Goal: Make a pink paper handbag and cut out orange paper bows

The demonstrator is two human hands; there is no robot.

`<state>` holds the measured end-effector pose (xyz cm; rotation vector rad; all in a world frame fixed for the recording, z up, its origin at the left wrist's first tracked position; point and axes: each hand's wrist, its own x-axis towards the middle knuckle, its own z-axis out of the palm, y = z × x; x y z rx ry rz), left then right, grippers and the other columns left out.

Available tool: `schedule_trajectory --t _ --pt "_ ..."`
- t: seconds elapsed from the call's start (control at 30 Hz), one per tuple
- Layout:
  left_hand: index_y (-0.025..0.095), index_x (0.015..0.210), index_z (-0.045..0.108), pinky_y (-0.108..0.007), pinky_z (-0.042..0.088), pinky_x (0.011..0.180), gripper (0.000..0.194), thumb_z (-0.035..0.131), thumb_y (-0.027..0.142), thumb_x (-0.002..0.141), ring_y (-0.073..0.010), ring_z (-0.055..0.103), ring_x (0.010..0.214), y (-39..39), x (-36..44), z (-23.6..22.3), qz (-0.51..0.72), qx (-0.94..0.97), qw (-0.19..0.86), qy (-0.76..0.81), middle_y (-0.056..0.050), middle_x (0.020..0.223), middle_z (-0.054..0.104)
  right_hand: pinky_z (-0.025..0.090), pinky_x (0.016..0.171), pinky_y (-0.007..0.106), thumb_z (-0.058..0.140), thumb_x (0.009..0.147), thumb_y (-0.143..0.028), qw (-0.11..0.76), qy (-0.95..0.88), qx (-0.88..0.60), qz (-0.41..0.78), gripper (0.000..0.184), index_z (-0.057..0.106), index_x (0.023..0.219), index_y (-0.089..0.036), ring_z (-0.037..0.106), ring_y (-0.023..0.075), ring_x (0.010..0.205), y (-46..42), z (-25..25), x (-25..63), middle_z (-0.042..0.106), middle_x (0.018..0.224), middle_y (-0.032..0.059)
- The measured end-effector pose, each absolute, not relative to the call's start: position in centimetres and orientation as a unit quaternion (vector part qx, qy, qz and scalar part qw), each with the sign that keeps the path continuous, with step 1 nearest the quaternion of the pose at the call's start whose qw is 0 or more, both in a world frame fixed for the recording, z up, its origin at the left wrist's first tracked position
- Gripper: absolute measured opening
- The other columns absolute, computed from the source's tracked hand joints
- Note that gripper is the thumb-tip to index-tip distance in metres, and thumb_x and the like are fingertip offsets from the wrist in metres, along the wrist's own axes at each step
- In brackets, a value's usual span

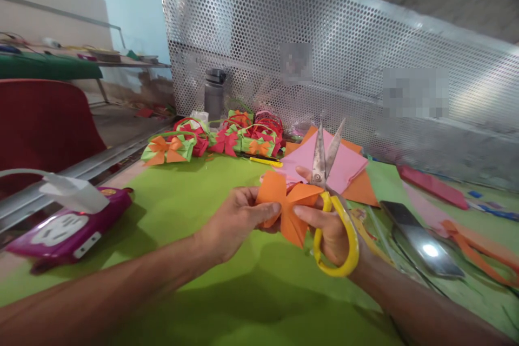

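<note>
An orange paper cutout (287, 206) with several petal-like lobes is held up over the green table covering. My left hand (239, 217) pinches its left side, thumb on top near the centre. On its right side, the thumb of my right hand (330, 230) presses the paper. Scissors (352, 238) with yellow handles also hang in my right hand, their worn metal blades parted and pointing up and away. Behind the hands lies a stack of pink paper sheets (298, 152) with orange sheets (360, 186) under it.
Small green and red paper baskets (168, 148) with bows stand at the back, near a grey bottle (214, 94) and a yellow cutter (265, 162). A purple power strip (77, 227) sits left. To the right lie a lit phone (421, 238) and orange paper strips (478, 251). Perforated metal (243, 27) rises behind.
</note>
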<state>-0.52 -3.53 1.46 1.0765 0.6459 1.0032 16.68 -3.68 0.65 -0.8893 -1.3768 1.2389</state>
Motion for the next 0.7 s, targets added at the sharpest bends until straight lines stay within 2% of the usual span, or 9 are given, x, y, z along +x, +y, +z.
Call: schedule_trajectory --t 0.1,0.2,0.37,0.6,0.7 --pt "0.011 0.064 0.060 -0.024 0.041 0.056 0.023 0.070 0.031 0.067 -0.0095 0.050 0.052 -3.4 -0.6 1.3 0.443 0.480 0.704 0.279 0.000 0.057 0.056 0.045 0.091 0.042 0.062 0.075 -0.021 0.508 -0.537 -0.346 0.579 0.047 0.052 0.119 -0.033 0.063 0.0221 0.093 -3.8 0.7 16.7 0.067 0.106 0.0006" --pt "0.011 0.068 0.063 -0.023 0.042 0.055 0.021 0.071 0.030 0.066 -0.0093 0.051 0.052 -3.3 -0.6 1.2 0.440 0.472 0.712 0.275 0.000 0.058 0.057 0.042 0.095 0.040 0.063 0.074 -0.020 0.513 -0.540 -0.343 0.573 0.047 0.053 0.119 -0.030 0.064 0.0213 0.090 -4.1 1.2 16.5 0.066 0.107 0.0009" --pt "0.011 0.074 0.068 -0.025 0.046 0.057 0.021 0.072 0.029 0.066 -0.0106 0.055 0.054 -3.4 -0.6 1.4 0.435 0.465 0.719 0.278 -0.003 0.062 0.062 0.048 0.083 0.037 0.061 0.077 -0.022 0.501 -0.575 -0.341 0.550 0.046 0.050 0.120 -0.032 0.062 0.0237 0.095 -4.3 1.6 16.1 0.063 0.112 0.0017" --pt "0.012 0.077 0.069 -0.024 0.047 0.057 0.019 0.071 0.029 0.067 -0.0110 0.057 0.055 -3.3 -0.6 1.1 0.431 0.462 0.725 0.274 -0.003 0.064 0.064 0.049 0.080 0.036 0.063 0.076 -0.024 0.506 -0.605 -0.351 0.505 0.046 0.049 0.119 -0.032 0.061 0.0209 0.090 -4.2 1.7 15.9 0.064 0.103 0.0012" --pt "0.012 0.072 0.068 -0.026 0.049 0.059 0.018 0.071 0.028 0.067 -0.0115 0.057 0.056 -2.9 -1.0 1.5 0.454 0.460 0.711 0.277 -0.002 0.063 0.063 0.051 0.068 0.032 0.063 0.077 -0.028 0.498 -0.635 -0.382 0.451 0.036 0.053 0.112 -0.027 0.061 0.0177 0.074 -4.0 2.6 16.1 0.062 0.088 0.0009"
